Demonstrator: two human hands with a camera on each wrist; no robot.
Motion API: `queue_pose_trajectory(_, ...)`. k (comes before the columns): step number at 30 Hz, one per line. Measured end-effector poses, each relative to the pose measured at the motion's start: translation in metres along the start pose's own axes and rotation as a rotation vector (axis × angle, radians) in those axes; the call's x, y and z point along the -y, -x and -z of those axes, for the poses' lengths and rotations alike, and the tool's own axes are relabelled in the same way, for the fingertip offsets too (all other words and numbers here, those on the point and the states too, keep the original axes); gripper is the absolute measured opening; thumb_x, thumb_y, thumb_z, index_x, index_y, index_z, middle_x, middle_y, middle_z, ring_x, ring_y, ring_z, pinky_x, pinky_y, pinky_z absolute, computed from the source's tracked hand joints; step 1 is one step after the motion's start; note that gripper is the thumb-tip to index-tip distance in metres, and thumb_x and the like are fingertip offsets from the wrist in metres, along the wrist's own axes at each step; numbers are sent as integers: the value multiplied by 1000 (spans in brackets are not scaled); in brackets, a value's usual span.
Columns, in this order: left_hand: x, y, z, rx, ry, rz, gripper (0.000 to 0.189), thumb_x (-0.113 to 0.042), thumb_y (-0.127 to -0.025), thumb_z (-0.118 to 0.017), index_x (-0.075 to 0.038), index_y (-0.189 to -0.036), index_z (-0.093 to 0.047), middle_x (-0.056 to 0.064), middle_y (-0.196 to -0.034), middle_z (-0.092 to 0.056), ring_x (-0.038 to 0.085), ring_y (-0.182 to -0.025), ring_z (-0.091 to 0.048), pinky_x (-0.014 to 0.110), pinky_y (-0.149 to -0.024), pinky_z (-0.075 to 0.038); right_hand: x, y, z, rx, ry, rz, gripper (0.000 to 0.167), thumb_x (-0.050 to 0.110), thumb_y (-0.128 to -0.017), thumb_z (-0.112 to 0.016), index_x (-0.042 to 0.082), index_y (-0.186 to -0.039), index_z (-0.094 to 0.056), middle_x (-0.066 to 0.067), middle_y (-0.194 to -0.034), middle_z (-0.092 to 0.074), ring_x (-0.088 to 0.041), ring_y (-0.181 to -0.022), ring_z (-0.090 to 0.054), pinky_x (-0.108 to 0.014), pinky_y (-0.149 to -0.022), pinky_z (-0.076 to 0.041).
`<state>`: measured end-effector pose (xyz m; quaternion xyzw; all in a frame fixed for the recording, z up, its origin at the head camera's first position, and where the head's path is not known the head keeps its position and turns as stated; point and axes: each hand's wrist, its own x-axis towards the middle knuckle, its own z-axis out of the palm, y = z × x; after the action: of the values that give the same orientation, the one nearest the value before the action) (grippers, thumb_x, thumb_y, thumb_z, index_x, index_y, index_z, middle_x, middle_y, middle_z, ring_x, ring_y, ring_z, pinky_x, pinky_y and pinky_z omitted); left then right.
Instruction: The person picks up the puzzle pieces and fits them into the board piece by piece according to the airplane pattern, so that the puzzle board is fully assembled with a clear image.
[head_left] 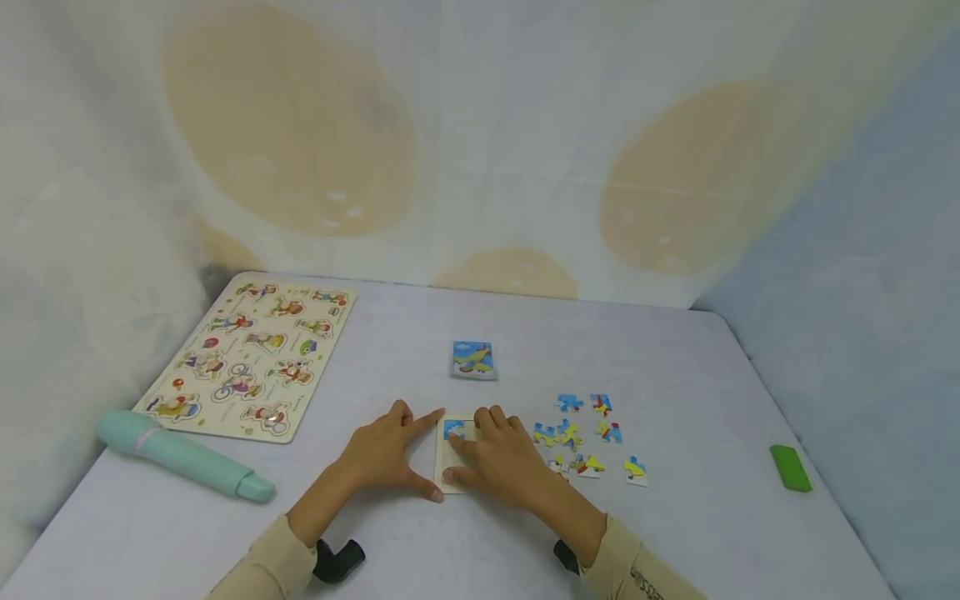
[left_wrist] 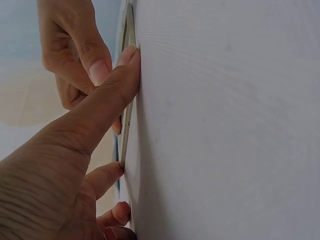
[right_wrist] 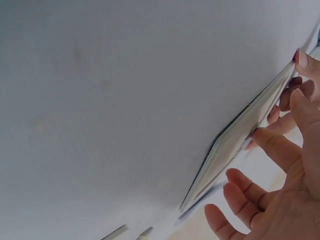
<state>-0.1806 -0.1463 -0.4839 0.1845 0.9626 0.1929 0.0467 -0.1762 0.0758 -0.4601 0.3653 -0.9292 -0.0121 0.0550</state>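
Your right hand (head_left: 502, 462) touches a blue puzzle piece (head_left: 453, 427) in the far left corner of a small tray (head_left: 440, 458).
The tray lies on the table (head_left: 427, 554) in front of you; your left hand (head_left: 384, 450) has thumb and forefinger spread wide, their tips at its two left corners. Your right forefinger is extended onto the piece, pinching nothing, the other fingers loosely bent. Loose puzzle pieces (head_left: 570, 436) lie just right of your right hand, and a blue picture card (head_left: 473, 359) lies beyond the tray.
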Motion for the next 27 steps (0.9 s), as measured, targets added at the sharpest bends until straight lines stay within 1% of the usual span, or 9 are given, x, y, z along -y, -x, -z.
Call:
queue_pose_trajectory(3, 1, 1, -1, 8, 6, 12, 112, -73, -51, -85, -28, -147, -49, 1, -96, -36, 13, -69, -40, 27, -53, -33, -3, 0, 0, 16, -42, -12, 55, 63, -91, -57, 30, -135, -63, -8, -116, -54, -21, -103, -47, -42, -84, -47)
queue_pose_trajectory(6, 3, 2, -3, 18, 8, 19, 113, -73, -50, -85, -28, -147, -49, 1, -96, -36, 13, -70, -40, 27, -53, -32, -11, 2, 1, 16, -148, -69, 58, 59, -90, -62, 28, -139, -59, -6, -117, -53, -21, -105, -46, -43, -88, -45)
queue_pose_trajectory(9, 4, 2, -4, 22, 4, 24, 113, -74, -49, -84, -28, -147, -49, 0, -96, -36, 13, -70, -39, 27, -53, -32, -29, 5, 0, -47, -238, -167, 56, 51, -87, -71, 22, -135, -64, -5, -110, -52, -19, -100, -44, -40, -85, -42)
queue_pose_trajectory(13, 2, 2, -3, 23, -3, 35, 113, -74, -49, -84, -29, -147, -50, 0, -95, -35, 13, -70, -39, 27, -54, -30, -60, 13, -3, -170, -246, -278, 49, 38, -82, -81, 10, -121, -72, -7, -102, -54, -21, -93, -47, -36, -78, -42)
queue_pose_trajectory(15, 1, 2, -3, 26, -1, 40, 113, -73, -49, -85, -29, -147, -50, 0, -95, -35, 13, -70, -38, 27, -54, -30, -75, 18, -5, -197, -237, -338, 47, 33, -79, -84, 5, -116, -73, -9, -101, -56, -23, -92, -49, -36, -76, -44)
queue_pose_trajectory(17, 0, 3, -2, 25, 7, 38, 113, -72, -49, -86, -29, -147, -50, 0, -95, -35, 14, -70, -38, 27, -54, -29, -88, 23, -6, -187, -236, -406, 46, 30, -79, -84, 1, -113, -73, -12, -101, -57, -25, -93, -50, -39, -77, -46)
queue_pose_trajectory(21, -2, 2, -1, 19, 13, 27, 112, -72, -50, -86, -28, -147, -50, 0, -95, -35, 14, -70, -38, 27, -55, -28, -107, 32, -6, -134, -262, -548, 47, 27, -81, -82, -5, -114, -71, -15, -104, -56, -29, -97, -50, -45, -81, -46)
queue_pose_trajectory(24, -2, 0, 0, 14, 9, 25, 113, -73, -49, -85, -29, -147, -50, 0, -95, -35, 14, -70, -38, 26, -55, -29, -114, 35, -4, -111, -279, -602, 47, 26, -82, -81, -8, -113, -70, -17, -102, -56, -30, -97, -51, -46, -81, -46)
queue_pose_trajectory(27, -2, -1, 0, 10, -2, 26, 113, -75, -49, -84, -30, -147, -49, 0, -95, -35, 13, -70, -38, 26, -54, -29, -118, 35, -2, -104, -280, -623, 44, 24, -82, -81, -8, -110, -71, -18, -99, -56, -30, -95, -52, -45, -79, -47)
